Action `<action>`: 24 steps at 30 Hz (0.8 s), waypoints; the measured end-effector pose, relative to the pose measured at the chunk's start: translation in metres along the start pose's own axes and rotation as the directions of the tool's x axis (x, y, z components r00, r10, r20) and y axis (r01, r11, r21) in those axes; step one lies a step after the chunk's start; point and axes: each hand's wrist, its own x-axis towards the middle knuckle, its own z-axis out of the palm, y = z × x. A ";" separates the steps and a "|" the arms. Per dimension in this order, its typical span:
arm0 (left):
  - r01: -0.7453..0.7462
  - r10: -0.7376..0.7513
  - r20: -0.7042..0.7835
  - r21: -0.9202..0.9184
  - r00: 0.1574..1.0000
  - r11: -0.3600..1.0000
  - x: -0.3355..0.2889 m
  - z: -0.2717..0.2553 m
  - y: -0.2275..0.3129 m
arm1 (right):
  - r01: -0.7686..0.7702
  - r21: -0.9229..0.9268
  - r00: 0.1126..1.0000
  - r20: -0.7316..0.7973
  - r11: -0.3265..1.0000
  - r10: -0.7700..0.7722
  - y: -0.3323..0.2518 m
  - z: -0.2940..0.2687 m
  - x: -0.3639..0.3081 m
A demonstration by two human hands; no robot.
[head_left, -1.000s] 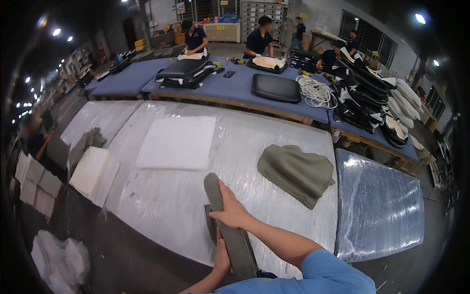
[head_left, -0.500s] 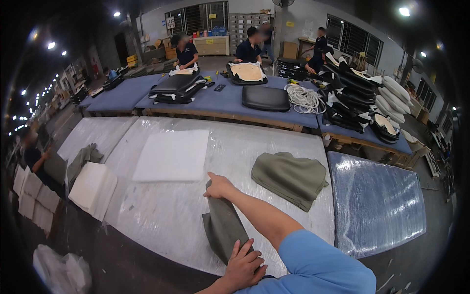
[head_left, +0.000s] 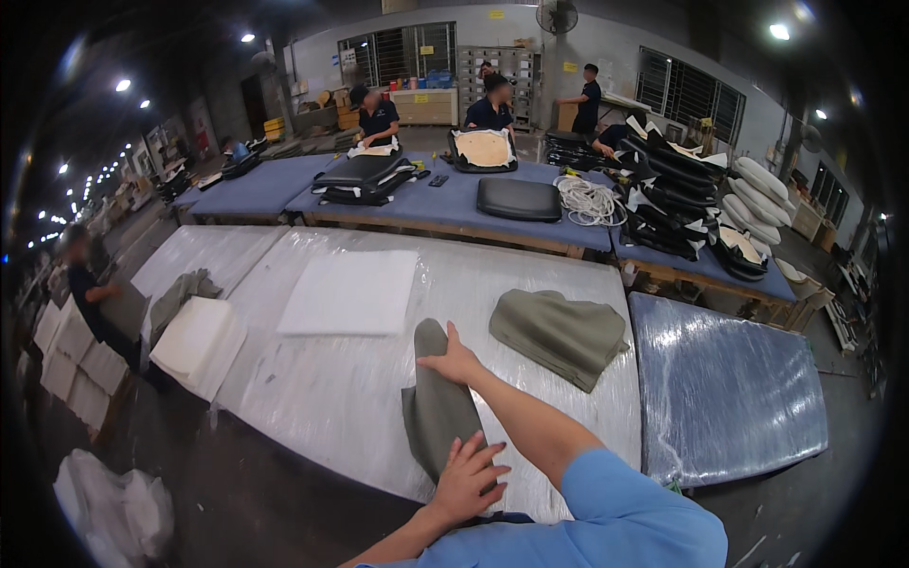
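Note:
A long strip of olive-green fabric [head_left: 439,407] lies folded on the plastic-wrapped table in front of me, its rounded end pointing away. My right hand [head_left: 453,360] rests near that far end, thumb across the cloth and index finger stretched out along its right edge. Lower down, my left hand [head_left: 467,481] lies on the near part with its fingers spread. Beyond the strip sits a flat stack of white padding sheets [head_left: 348,293]. To the right is a loosely folded pile of the same green fabric [head_left: 559,333].
Another white stack [head_left: 199,346] with green cloth stands at the table's left end, near a co-worker [head_left: 90,284]. A blue wrapped table [head_left: 729,388] adjoins on the right. Behind runs a blue-topped bench [head_left: 417,204] with black cushions [head_left: 519,199] and coiled white cord [head_left: 589,201].
My right hand has shifted from the strip's far tip to its right edge, and thumb and index finger have parted. The strip's far end now lies flatter. My left hand's fingers have spread wider.

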 end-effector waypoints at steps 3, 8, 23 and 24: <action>0.090 -0.109 -0.216 -0.094 0.970 0.992 -0.033 0.012 0.009 | 0.044 0.110 0.999 -0.015 0.993 -0.042 0.010 0.020 -0.044; 0.110 -0.123 -0.327 -0.056 0.937 0.992 -0.060 0.021 0.023 | 0.020 0.272 1.000 0.007 0.962 -0.023 0.020 0.039 -0.096; 0.299 -0.479 -0.396 -0.436 0.783 0.849 -0.042 0.033 0.016 | -0.005 0.437 0.995 -0.084 0.899 0.047 0.026 0.040 -0.082; 0.309 -0.497 -0.403 -0.447 0.768 0.840 -0.038 0.031 0.013 | -0.004 0.430 0.997 -0.063 0.903 0.035 0.018 0.037 -0.074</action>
